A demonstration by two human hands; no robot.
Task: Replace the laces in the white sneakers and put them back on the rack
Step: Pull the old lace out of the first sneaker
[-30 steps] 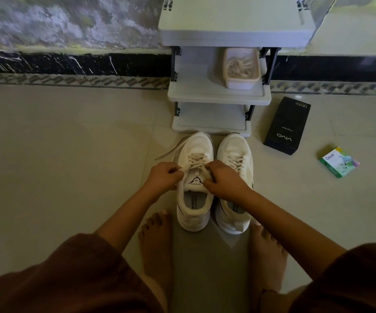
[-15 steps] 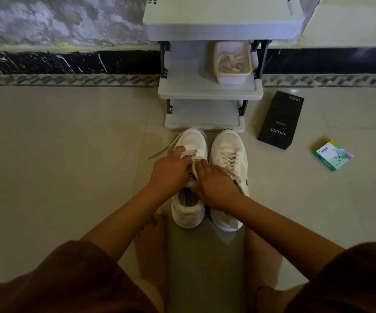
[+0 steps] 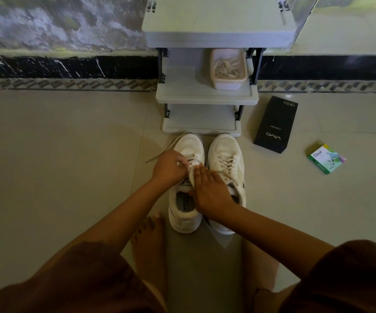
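Note:
Two white sneakers stand side by side on the floor, toes toward the rack (image 3: 205, 97). My left hand (image 3: 168, 167) pinches the lace over the eyelets of the left sneaker (image 3: 188, 145); a loose lace end (image 3: 160, 152) trails off to the left. With its fingers stretched forward, my right hand (image 3: 209, 190) lies flat on that sneaker's tongue and partly covers the right sneaker (image 3: 226, 154), which is laced.
A pale tub of laces (image 3: 227, 83) sits on the rack's middle shelf. A black phone box (image 3: 276, 125) and a small green box (image 3: 325, 158) lie on the tiles to the right. My bare feet (image 3: 149, 242) flank the sneakers.
Both hands moved from the tongue's sides forward onto the laces. The right hand went from gripping to lying flat, while the left hand took hold higher up by the eyelets.

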